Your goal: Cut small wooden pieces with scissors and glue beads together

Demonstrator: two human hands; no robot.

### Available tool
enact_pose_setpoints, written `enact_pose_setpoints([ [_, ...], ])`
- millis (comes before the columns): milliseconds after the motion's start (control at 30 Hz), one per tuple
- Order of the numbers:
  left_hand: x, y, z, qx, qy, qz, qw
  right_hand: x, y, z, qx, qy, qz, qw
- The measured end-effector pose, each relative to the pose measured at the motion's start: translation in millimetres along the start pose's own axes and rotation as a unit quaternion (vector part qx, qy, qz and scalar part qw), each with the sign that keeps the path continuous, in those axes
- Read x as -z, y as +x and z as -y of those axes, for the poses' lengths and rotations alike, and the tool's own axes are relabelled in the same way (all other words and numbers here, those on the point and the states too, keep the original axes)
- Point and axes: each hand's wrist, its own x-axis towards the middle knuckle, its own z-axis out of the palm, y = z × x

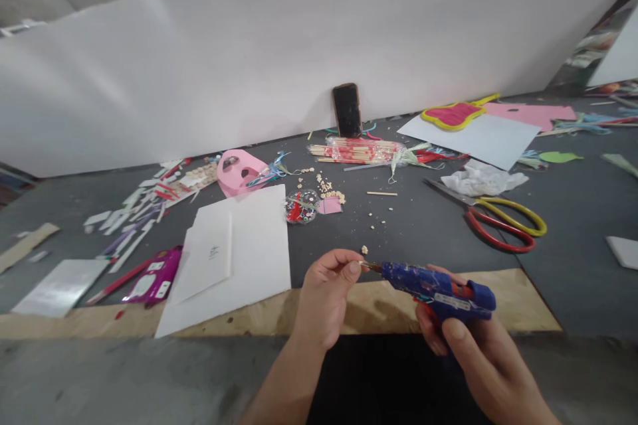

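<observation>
My right hand (468,345) is wrapped round a blue hot glue gun (428,287), its nozzle pointing left. The tip of the nozzle meets the fingertips of my left hand (326,295), which are pinched together over the table's front edge. Whatever small thing sits in that pinch is too small to name. Just beyond the nozzle lies a small beige piece (364,250), with several tinier ones scattered behind it. A short wooden stick (382,194) rests farther back on the dark tabletop.
Large scissors (503,222) lie at the right near a crumpled tissue (481,179). White sheets (264,246) cover the left front. Behind are a round clear box of beads (302,206), bagged sticks (359,150), a pink cutout (239,169) and a phone (347,109) against the white panel.
</observation>
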Motion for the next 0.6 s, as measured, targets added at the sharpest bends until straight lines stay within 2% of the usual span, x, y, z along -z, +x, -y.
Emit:
enact_pose_setpoints([
  [233, -0.9, 0.0, 0.0, 0.001, 0.015, -0.016, 1.000, 3.6, -0.7, -2.8, -0.028, -0.001, 0.015, 0.999],
  [600, -0.9, 0.1, -0.1, -0.001, 0.018, -0.012, 1.000, 2.5, -0.5, -2.2, -0.015, -0.018, 0.007, 1.000],
])
